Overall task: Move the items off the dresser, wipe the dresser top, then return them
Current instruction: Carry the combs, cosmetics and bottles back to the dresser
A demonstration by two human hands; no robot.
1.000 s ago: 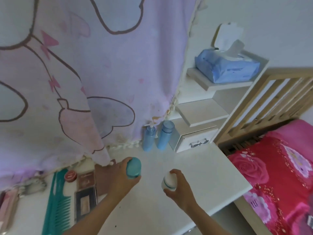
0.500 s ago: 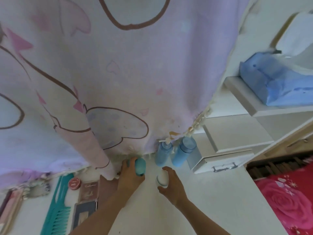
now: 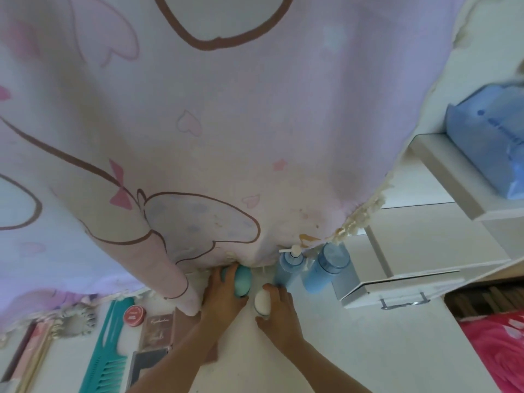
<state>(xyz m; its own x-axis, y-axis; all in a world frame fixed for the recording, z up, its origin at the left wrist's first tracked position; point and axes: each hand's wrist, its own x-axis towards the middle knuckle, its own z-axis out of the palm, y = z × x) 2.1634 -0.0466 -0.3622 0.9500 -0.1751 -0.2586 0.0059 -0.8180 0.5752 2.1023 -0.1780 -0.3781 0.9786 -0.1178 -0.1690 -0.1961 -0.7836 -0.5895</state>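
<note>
**Two small bottles held at the back of the white worktop**

A white worktop (image 3: 354, 361) runs from the lower left to a corner at the right. Beyond that corner lies a bed with a bright pink flowered cover (image 3: 502, 353). A large pale lilac curtain (image 3: 198, 131), printed with brown outlines and small pink hearts, hangs over the back of the worktop and fills most of the view. Its fringed hem reaches down to the surface.

The left grip (image 3: 221, 299) is wrapped round a teal bottle (image 3: 243, 279), right at the curtain hem. The right grip (image 3: 280, 313) is curled round a smaller white bottle (image 3: 261, 300) just beside it, low over the worktop. Whether either bottle's base touches the surface cannot be told.

Just to the right stand a blue pump bottle (image 3: 289, 268) and a blue capped bottle (image 3: 326, 269), side by side. They sit against a small white drawer unit (image 3: 397, 285) with a metal handle. Above it a white shelf (image 3: 442, 171) carries a blue tissue pack (image 3: 493, 137).

On the left part of the worktop lie a teal comb (image 3: 105, 350), a round red tin (image 3: 134, 316), a brownish palette (image 3: 158, 329) and a dark flat case (image 3: 144, 367), all close together.
</note>
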